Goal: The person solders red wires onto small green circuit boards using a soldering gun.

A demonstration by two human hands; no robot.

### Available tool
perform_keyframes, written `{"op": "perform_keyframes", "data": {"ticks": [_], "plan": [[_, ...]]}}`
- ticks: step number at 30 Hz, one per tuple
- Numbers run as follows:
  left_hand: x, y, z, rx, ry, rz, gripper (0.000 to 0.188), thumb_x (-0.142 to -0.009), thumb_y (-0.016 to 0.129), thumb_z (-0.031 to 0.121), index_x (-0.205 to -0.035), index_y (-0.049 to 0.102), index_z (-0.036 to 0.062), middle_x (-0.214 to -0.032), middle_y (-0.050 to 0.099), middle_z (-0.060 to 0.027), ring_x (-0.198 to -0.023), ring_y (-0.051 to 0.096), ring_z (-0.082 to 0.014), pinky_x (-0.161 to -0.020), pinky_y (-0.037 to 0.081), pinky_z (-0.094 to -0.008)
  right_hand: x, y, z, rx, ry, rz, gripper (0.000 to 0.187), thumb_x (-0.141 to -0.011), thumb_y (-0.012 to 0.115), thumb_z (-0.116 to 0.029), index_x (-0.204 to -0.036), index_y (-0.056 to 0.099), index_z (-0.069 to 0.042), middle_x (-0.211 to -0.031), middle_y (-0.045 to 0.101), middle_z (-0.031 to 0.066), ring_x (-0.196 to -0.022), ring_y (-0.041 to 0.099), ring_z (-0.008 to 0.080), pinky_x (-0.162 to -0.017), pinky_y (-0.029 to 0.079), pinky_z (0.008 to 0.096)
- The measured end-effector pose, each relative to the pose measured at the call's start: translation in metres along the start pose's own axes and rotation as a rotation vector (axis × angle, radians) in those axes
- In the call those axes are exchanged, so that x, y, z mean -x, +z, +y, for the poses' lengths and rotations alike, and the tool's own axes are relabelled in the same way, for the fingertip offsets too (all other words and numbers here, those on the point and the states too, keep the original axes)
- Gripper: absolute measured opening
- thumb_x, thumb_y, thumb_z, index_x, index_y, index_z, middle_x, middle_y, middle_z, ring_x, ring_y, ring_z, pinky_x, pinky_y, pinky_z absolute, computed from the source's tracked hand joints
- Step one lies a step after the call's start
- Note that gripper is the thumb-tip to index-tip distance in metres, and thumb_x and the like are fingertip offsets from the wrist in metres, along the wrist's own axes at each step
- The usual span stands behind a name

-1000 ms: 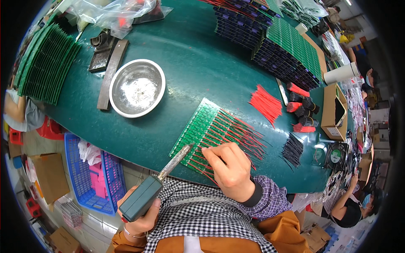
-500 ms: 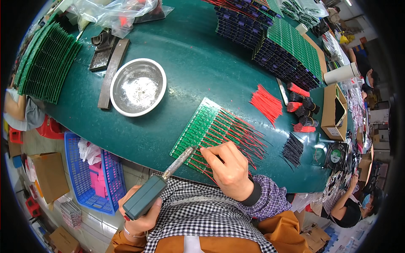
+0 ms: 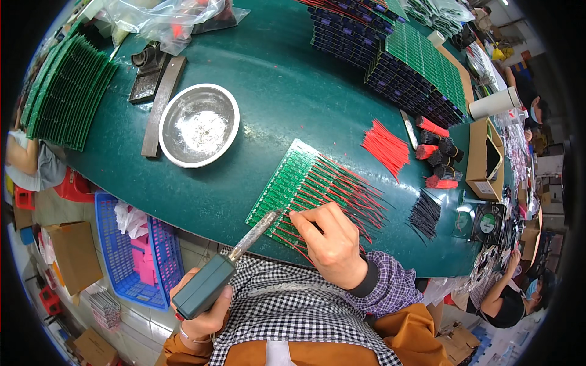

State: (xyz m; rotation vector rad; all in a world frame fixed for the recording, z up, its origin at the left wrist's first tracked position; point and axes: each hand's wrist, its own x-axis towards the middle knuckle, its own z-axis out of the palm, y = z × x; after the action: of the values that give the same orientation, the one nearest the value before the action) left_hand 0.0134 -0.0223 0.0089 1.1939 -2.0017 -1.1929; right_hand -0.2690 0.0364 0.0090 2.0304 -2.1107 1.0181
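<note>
My left hand (image 3: 206, 312) is closed round the dark green handle of a soldering iron (image 3: 210, 283). The iron slants up and right, its tip against a green circuit board panel (image 3: 278, 183) on the table's near side. Thin red wires (image 3: 342, 189) fan out rightward from the panel in rows. My right hand (image 3: 332, 244) is over the panel's right part, thumb and forefinger pinched just beside the iron's tip. A red wire seems to be in the pinch, though its end is too small to see clearly.
Left of the panel stands a metal bowl (image 3: 171, 131), near a flat bar (image 3: 165, 104). To the right lie loose red wires (image 3: 386, 149), black wires (image 3: 424, 215) and a cardboard box (image 3: 485, 161). Stacked boards (image 3: 421, 73) rise behind. A blue basket (image 3: 116, 262) sits below the table edge.
The soldering iron's handle has shifted slightly left, with its tip still at the same area of the panel. My right hand keeps its pinch in nearly the same place.
</note>
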Motion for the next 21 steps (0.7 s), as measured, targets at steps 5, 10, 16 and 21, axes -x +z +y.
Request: {"op": "perform_keyframes", "data": {"ticks": [5, 10, 16, 21], "plan": [[0.0003, 0.0001, -0.0001, -0.024, 0.049, 0.022, 0.025, -0.071, 0.082, 0.004, -0.095, 0.077, -0.0035, -0.083, 0.072, -0.0158, -0.068, 0.068, -0.0325, -0.062, 0.055, -0.0397, -0.0005, 0.0006, -0.0002, -0.007, 0.011, 0.019, 0.032, -0.070, 0.075, 0.006, -0.102, 0.077, 0.003, -0.087, 0.068, 0.0092, -0.075, 0.063, 0.0253, -0.061, 0.053, 0.0359], [0.0009, -0.0015, 0.0017, -0.021, 0.058, 0.023, 0.025, -0.071, 0.081, 0.004, -0.095, 0.077, -0.0040, -0.086, 0.074, -0.0167, -0.071, 0.071, -0.0339, -0.066, 0.057, -0.0398, -0.0007, 0.0008, -0.0011, -0.011, 0.005, 0.030, 0.033, -0.070, 0.075, 0.007, -0.102, 0.076, 0.003, -0.087, 0.069, 0.0097, -0.075, 0.064, 0.0257, -0.063, 0.054, 0.0365], [0.0039, -0.0030, 0.0034, -0.031, 0.017, 0.032, 0.026, -0.070, 0.081, 0.004, -0.095, 0.077, -0.0043, -0.086, 0.074, -0.0171, -0.073, 0.072, -0.0339, -0.067, 0.058, -0.0398, 0.0016, 0.0013, -0.0055, -0.046, -0.031, 0.068, 0.032, -0.070, 0.075, 0.007, -0.102, 0.076, 0.004, -0.088, 0.069, 0.0097, -0.075, 0.063, 0.0253, -0.063, 0.053, 0.0361], [0.0067, -0.0032, -0.0030, -0.048, 0.048, 0.017, 0.026, -0.070, 0.080, 0.005, -0.094, 0.078, -0.0039, -0.088, 0.074, -0.0175, -0.073, 0.072, -0.0336, -0.067, 0.058, -0.0397, 0.0034, 0.0014, -0.0046, -0.053, -0.021, 0.040, 0.033, -0.070, 0.075, 0.006, -0.103, 0.076, 0.004, -0.088, 0.069, 0.0099, -0.075, 0.063, 0.0251, -0.062, 0.052, 0.0357]]}}
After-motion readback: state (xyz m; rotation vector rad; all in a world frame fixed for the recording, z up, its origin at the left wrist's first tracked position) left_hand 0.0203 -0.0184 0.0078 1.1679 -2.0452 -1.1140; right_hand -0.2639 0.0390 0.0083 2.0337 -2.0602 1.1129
